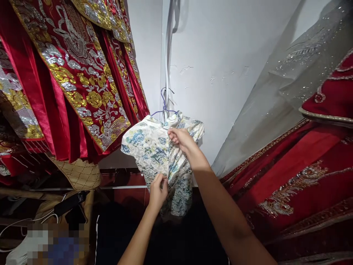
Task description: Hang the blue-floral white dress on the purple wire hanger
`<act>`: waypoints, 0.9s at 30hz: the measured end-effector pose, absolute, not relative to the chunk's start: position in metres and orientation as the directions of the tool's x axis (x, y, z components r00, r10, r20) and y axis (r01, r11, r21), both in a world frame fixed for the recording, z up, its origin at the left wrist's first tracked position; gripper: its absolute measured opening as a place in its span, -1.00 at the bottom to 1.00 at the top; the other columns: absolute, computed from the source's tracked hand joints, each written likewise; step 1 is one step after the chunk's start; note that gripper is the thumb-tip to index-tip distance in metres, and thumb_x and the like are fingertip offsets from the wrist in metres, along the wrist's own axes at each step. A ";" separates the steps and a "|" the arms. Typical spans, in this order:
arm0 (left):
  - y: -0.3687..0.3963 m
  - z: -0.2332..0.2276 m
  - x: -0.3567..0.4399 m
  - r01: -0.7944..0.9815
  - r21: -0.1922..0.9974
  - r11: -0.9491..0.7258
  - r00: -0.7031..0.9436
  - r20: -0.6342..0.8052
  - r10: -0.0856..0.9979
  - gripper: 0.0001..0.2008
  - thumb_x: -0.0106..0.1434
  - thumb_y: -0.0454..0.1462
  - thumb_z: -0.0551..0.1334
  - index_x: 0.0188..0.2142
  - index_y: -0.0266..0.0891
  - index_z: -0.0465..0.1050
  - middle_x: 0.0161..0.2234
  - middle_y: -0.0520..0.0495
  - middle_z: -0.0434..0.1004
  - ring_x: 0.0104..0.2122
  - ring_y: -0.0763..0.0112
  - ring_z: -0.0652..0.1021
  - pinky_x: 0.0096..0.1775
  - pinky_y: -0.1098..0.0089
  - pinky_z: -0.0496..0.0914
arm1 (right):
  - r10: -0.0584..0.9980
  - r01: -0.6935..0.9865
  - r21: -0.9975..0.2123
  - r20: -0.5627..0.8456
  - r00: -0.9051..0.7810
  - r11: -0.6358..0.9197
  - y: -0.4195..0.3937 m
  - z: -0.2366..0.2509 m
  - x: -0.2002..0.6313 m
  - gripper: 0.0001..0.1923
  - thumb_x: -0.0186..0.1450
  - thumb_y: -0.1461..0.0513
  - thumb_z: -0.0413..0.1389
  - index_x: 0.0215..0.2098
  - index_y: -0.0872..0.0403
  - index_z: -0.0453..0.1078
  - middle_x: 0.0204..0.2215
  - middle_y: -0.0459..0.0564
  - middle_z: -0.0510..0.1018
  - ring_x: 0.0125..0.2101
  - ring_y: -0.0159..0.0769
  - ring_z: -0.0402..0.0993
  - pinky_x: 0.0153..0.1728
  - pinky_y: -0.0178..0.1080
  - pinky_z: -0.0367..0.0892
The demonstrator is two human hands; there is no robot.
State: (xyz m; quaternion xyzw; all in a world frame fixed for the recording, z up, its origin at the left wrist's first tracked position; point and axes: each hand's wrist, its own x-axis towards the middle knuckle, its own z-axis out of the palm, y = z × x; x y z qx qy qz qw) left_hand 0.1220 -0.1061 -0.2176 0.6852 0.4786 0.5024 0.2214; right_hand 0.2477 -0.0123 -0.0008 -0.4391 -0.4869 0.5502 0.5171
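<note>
A small cream dress with a blue and green flower print hangs on a purple wire hanger against a white wall. My right hand pinches the fabric near the top of the dress, just under the collar. My left hand grips the dress lower down, along its middle seam. The lower hem of the dress bunches below my left hand.
Red garments with gold and silver embroidery hang at the left. A red embroidered gown and a sheer sequined veil fill the right. A dark surface, a black device and white cables lie at lower left.
</note>
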 end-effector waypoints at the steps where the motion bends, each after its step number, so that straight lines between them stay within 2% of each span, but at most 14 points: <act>1: -0.101 -0.219 0.121 0.467 0.761 -0.451 0.066 0.479 0.875 -0.84 0.38 -0.25 0.03 -0.33 -0.17 0.31 -0.35 -0.07 0.34 -0.34 0.31 0.42 -0.29 0.36 0.31 | 0.999 -0.163 -0.987 0.019 -0.049 0.011 -0.006 0.010 0.246 -0.80 0.24 0.31 0.15 -0.55 0.16 0.40 -0.73 -0.13 0.40 -0.76 -0.58 0.17 -0.79 -0.51 0.00; 4: -0.084 -0.214 0.116 0.560 0.691 -0.457 0.157 0.454 0.877 -0.86 0.34 -0.32 0.05 -0.34 -0.19 0.32 -0.36 -0.04 0.35 -0.36 0.35 0.42 -0.30 0.40 0.29 | 0.996 -0.209 -0.974 0.086 0.000 0.084 -0.001 0.024 0.242 -0.78 0.28 0.29 0.10 -0.53 0.16 0.40 -0.74 -0.14 0.39 -0.78 -0.59 0.16 -0.79 -0.49 -0.02; 7: -0.067 -0.184 0.107 0.570 0.659 -0.491 0.226 0.449 0.865 -0.93 0.26 -0.36 0.15 -0.28 -0.19 0.38 -0.35 -0.03 0.39 -0.34 0.35 0.45 -0.27 0.39 0.33 | 0.984 -0.237 -0.958 0.174 -0.037 0.161 -0.008 0.019 0.242 -0.78 0.28 0.25 0.12 -0.51 0.15 0.40 -0.72 -0.14 0.41 -0.76 -0.56 0.19 -0.76 -0.48 0.03; 9: -0.057 -0.145 0.100 0.507 0.658 -0.557 0.207 0.535 0.819 -0.77 0.26 -0.35 0.20 -0.08 -0.18 0.39 -0.29 -0.05 0.45 -0.30 0.35 0.48 -0.24 0.37 0.37 | 0.970 -0.221 -0.954 0.227 -0.087 0.203 -0.015 0.012 0.242 -0.77 0.29 0.20 0.12 -0.49 0.13 0.40 -0.71 -0.14 0.41 -0.75 -0.55 0.21 -0.74 -0.47 0.07; 11: -0.049 -0.096 0.093 0.431 0.632 -0.644 0.113 0.671 0.733 -0.58 0.32 -0.31 0.18 0.16 -0.17 0.24 -0.21 -0.09 0.49 -0.28 0.37 0.51 -0.23 0.36 0.40 | 0.952 -0.159 -0.950 0.287 -0.108 0.268 -0.020 0.009 0.240 -0.76 0.29 0.16 0.12 -0.49 0.12 0.39 -0.71 -0.15 0.42 -0.74 -0.53 0.22 -0.71 -0.46 0.09; 12: -0.045 -0.072 0.090 0.425 0.595 -0.682 0.062 0.733 0.678 -0.56 0.36 -0.29 0.14 0.22 -0.16 0.19 -0.21 -0.09 0.50 -0.28 0.37 0.52 -0.23 0.36 0.41 | 0.940 -0.118 -0.943 0.324 -0.111 0.311 -0.022 0.008 0.239 -0.75 0.29 0.15 0.12 -0.49 0.12 0.39 -0.71 -0.15 0.42 -0.73 -0.53 0.22 -0.69 -0.45 0.10; 14: -0.038 -0.029 0.087 0.460 0.522 -0.718 0.043 0.795 0.605 -0.65 0.40 -0.24 0.11 0.15 -0.16 0.30 -0.20 -0.09 0.53 -0.31 0.39 0.52 -0.24 0.36 0.40 | 0.908 -0.051 -0.917 0.399 -0.125 0.396 -0.023 0.008 0.237 -0.73 0.30 0.11 0.12 -0.48 0.11 0.40 -0.71 -0.15 0.42 -0.72 -0.51 0.24 -0.67 -0.44 0.11; 16: -0.032 0.001 0.089 0.495 0.464 -0.734 0.129 0.797 0.591 -0.81 0.38 -0.22 0.15 -0.10 -0.22 0.45 -0.32 -0.04 0.53 -0.38 0.42 0.49 -0.29 0.39 0.38 | 0.880 -0.024 -0.890 0.454 -0.138 0.455 -0.018 0.003 0.236 -0.71 0.31 0.07 0.10 -0.44 0.10 0.41 -0.71 -0.16 0.42 -0.71 -0.49 0.24 -0.65 -0.41 0.11; 18: -0.030 0.018 0.093 0.518 0.419 -0.746 0.206 0.785 0.584 -0.85 0.35 -0.22 0.18 -0.29 -0.24 0.46 -0.43 0.01 0.49 -0.44 0.45 0.45 -0.33 0.42 0.34 | 0.873 -0.001 -0.878 0.475 -0.113 0.478 -0.011 -0.011 0.239 -0.70 0.31 0.04 0.09 -0.43 0.09 0.41 -0.71 -0.17 0.40 -0.71 -0.47 0.22 -0.65 -0.39 0.09; 20: -0.030 0.029 0.094 0.523 0.394 -0.756 0.201 0.805 0.558 -0.85 0.34 -0.23 0.20 -0.34 -0.25 0.44 -0.45 0.03 0.48 -0.44 0.46 0.44 -0.33 0.43 0.32 | 0.892 0.033 -0.893 0.446 -0.080 0.449 -0.006 -0.037 0.242 -0.69 0.30 0.05 0.09 -0.46 0.08 0.40 -0.71 -0.17 0.38 -0.69 -0.46 0.20 -0.62 -0.37 0.07; 22: -0.031 0.034 0.085 0.498 0.414 -0.762 0.071 0.856 0.512 -0.88 0.32 -0.24 0.22 -0.31 -0.24 0.46 -0.39 0.01 0.50 -0.38 0.46 0.47 -0.28 0.44 0.33 | 0.926 0.045 -0.927 0.367 -0.090 0.372 -0.007 -0.069 0.246 -0.69 0.28 0.07 0.10 -0.52 0.09 0.41 -0.70 -0.15 0.38 -0.67 -0.45 0.19 -0.59 -0.35 0.08; 24: -0.028 0.032 0.061 0.402 0.506 -0.763 -0.185 0.861 0.473 -0.91 0.30 -0.25 0.25 -0.31 -0.23 0.46 -0.35 0.01 0.50 -0.33 0.46 0.48 -0.24 0.45 0.34 | 0.944 0.036 -0.948 0.311 -0.111 0.317 -0.016 -0.099 0.247 -0.69 0.27 0.08 0.10 -0.54 0.09 0.42 -0.69 -0.13 0.39 -0.66 -0.43 0.19 -0.59 -0.34 0.07; 26: -0.022 0.017 0.028 0.176 0.627 -0.759 -0.455 0.735 0.503 -0.89 0.27 -0.24 0.26 -0.35 -0.24 0.43 -0.38 0.03 0.47 -0.35 0.48 0.48 -0.23 0.46 0.36 | 0.950 0.005 -0.959 0.282 -0.136 0.285 -0.032 -0.121 0.244 -0.68 0.27 0.07 0.10 -0.53 0.09 0.43 -0.69 -0.13 0.38 -0.65 -0.41 0.21 -0.59 -0.33 0.07; 27: -0.020 0.004 0.012 0.006 0.682 -0.731 -0.541 0.617 0.571 -0.87 0.27 -0.22 0.26 -0.37 -0.23 0.41 -0.43 0.04 0.44 -0.40 0.48 0.48 -0.26 0.46 0.37 | 0.952 -0.023 -0.964 0.266 -0.151 0.265 -0.042 -0.129 0.242 -0.68 0.27 0.06 0.11 -0.52 0.08 0.44 -0.68 -0.13 0.38 -0.64 -0.41 0.22 -0.58 -0.32 0.08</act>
